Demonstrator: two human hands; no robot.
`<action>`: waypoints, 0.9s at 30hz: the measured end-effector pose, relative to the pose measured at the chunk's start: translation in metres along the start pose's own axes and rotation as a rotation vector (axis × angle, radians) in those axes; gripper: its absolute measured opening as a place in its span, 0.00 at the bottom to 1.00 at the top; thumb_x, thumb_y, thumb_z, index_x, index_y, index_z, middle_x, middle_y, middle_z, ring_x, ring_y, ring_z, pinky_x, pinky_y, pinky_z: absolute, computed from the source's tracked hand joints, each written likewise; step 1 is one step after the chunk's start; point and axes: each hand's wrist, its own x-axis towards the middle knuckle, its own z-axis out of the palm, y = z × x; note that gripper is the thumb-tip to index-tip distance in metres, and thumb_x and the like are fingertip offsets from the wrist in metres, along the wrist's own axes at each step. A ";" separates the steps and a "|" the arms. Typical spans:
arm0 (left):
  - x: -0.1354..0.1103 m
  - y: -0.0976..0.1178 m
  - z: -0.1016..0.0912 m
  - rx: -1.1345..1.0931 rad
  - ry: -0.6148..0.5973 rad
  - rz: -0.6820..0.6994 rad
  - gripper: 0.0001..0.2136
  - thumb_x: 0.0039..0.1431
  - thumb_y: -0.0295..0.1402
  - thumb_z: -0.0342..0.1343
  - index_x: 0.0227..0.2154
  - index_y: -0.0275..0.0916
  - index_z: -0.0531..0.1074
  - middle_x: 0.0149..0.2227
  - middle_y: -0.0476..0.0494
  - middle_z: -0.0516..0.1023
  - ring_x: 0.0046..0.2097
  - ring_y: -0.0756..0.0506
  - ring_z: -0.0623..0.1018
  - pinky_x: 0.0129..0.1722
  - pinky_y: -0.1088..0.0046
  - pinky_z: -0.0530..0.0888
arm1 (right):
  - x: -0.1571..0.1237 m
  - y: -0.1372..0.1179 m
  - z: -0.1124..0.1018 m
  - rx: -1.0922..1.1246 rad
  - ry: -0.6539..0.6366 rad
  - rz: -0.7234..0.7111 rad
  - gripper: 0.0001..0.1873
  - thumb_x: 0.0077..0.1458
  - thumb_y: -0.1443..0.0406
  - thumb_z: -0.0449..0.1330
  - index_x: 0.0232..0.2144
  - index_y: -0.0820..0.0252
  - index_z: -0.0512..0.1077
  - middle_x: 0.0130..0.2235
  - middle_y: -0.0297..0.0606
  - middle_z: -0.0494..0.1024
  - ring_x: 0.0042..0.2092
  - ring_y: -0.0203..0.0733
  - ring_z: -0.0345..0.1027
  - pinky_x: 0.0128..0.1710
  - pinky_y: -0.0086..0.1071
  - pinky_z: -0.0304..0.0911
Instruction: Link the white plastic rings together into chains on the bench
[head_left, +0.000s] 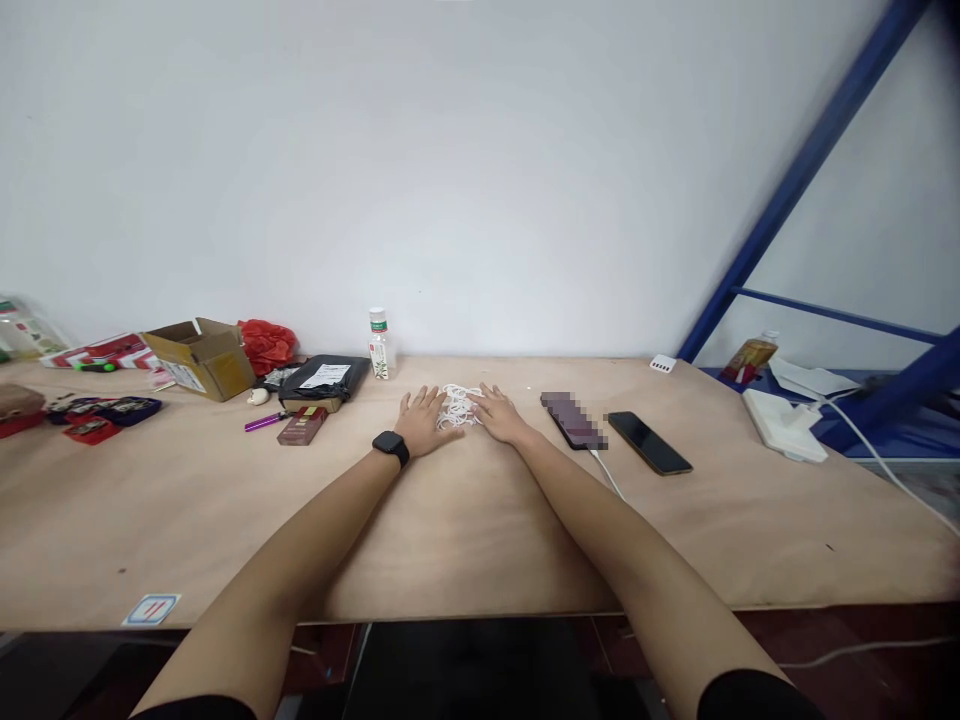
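Between my two hands lies a small heap of thin white loops or cords on the table; what they are exactly is too small to tell. My left hand rests palm down at the heap's left side, fingers spread, with a black watch on the wrist. At its right side my right hand lies flat, fingers stretched forward and touching the heap's edge. Neither hand grips anything.
To the right lie a plugged-in phone, a second phone and a white power strip. A bottle stands behind on the left, near a black package, a maroon box and an open carton.
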 end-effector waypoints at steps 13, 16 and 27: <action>-0.020 0.017 0.008 -0.062 -0.069 -0.348 0.45 0.56 0.59 0.43 0.66 0.27 0.45 0.66 0.20 0.49 0.67 0.26 0.48 0.61 0.44 0.48 | -0.021 -0.038 -0.005 0.276 0.352 -0.073 0.23 0.64 0.53 0.46 0.49 0.55 0.74 0.47 0.43 0.75 0.52 0.46 0.65 0.56 0.42 0.57; -0.021 0.033 -0.006 -0.146 0.142 -0.293 0.35 0.60 0.53 0.44 0.64 0.35 0.54 0.66 0.30 0.56 0.67 0.31 0.54 0.61 0.47 0.51 | -0.024 -0.053 -0.005 0.473 0.314 -0.038 0.26 0.63 0.50 0.44 0.47 0.55 0.74 0.44 0.41 0.77 0.48 0.45 0.68 0.52 0.40 0.61; -0.034 0.067 -0.003 -0.924 0.281 -0.034 0.16 0.60 0.42 0.53 0.38 0.36 0.79 0.38 0.43 0.82 0.40 0.45 0.79 0.42 0.70 0.74 | -0.057 -0.070 -0.004 0.684 0.310 -0.026 0.18 0.61 0.52 0.46 0.36 0.56 0.69 0.30 0.35 0.73 0.33 0.40 0.68 0.35 0.33 0.66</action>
